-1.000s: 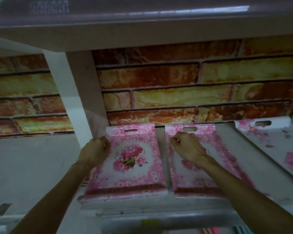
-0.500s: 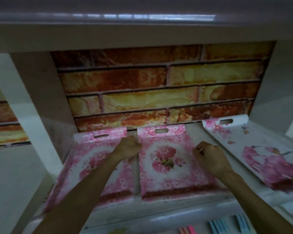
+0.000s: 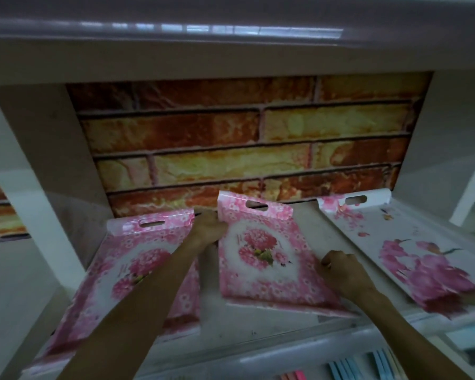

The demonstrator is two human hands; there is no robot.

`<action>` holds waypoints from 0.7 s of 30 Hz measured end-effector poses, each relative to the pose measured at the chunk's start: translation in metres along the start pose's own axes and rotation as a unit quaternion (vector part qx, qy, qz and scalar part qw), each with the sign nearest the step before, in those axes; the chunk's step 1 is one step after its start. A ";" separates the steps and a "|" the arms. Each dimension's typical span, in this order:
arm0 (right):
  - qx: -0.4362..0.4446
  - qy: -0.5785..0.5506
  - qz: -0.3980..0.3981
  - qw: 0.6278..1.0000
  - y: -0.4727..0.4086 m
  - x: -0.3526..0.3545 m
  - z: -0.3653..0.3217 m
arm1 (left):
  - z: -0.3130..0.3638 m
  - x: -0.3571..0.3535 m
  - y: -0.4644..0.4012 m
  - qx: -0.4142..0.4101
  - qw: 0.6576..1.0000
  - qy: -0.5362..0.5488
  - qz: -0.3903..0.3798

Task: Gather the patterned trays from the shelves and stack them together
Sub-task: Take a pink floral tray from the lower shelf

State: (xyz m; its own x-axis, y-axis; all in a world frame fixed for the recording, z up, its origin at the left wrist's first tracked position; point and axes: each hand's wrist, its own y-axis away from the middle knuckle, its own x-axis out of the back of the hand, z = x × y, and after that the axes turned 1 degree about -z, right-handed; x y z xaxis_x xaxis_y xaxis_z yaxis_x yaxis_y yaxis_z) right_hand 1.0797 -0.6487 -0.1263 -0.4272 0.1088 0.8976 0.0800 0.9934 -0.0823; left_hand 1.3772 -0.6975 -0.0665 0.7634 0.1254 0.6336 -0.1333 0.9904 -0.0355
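Note:
Three flowered trays lie on a white shelf (image 3: 258, 329) in front of a brick-pattern back wall. The middle pink tray (image 3: 261, 250) is lifted and tilted, its far handle end raised off the shelf. My left hand (image 3: 207, 229) grips its left edge and my right hand (image 3: 340, 270) grips its right edge. A second pink tray (image 3: 137, 267) lies flat to the left, partly under my left forearm. A white tray with large pink blossoms (image 3: 412, 253) lies at the right.
The shelf above (image 3: 231, 45) overhangs close over the trays. White side panels (image 3: 47, 171) close the bay at left and right. Coloured strips (image 3: 348, 368) show in a lower shelf below the front rail.
Both hands moved from the left tray and middle tray onto the middle tray's two side edges. That tray has since risen and tilted off the shelf. The view has shifted right.

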 end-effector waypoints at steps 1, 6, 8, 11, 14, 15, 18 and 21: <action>-0.005 -0.001 -0.003 1.000 -0.002 -0.001 0.000 | 0.005 0.003 0.001 -0.004 0.999 0.031 0.006; -0.025 -0.020 -0.022 0.999 -0.008 -0.004 -0.004 | 0.020 0.013 0.007 -0.035 0.986 0.164 0.017; -0.011 -0.060 -0.019 0.998 -0.006 -0.003 -0.014 | 0.021 0.020 0.010 -0.046 0.983 0.174 0.041; 0.006 -0.113 -0.015 0.993 -0.002 0.000 -0.035 | 0.018 0.038 0.019 -0.060 0.973 0.205 0.087; 0.005 -0.186 -0.036 0.982 -0.002 0.004 -0.060 | 0.006 0.068 0.028 -0.057 0.956 0.261 0.120; 0.005 -0.239 -0.045 0.970 -0.003 0.005 -0.071 | -0.001 0.082 0.032 -0.055 0.951 0.273 0.133; 0.020 -0.343 -0.062 0.937 0.002 0.005 -0.106 | -0.021 0.117 0.045 -0.039 0.940 0.306 0.147; 0.042 -0.365 -0.075 0.927 0.006 -0.009 -0.141 | -0.040 0.145 0.062 -0.032 0.935 0.310 0.170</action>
State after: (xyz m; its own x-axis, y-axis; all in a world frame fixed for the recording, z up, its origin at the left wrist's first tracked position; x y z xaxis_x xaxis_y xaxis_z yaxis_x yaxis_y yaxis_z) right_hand 1.2105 -0.6494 -0.0739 -0.9260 -0.0665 0.3716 -0.0879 0.9953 -0.0409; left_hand 1.5044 -0.6157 -0.0078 0.9059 0.4235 0.0074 -0.4126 0.8861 -0.2113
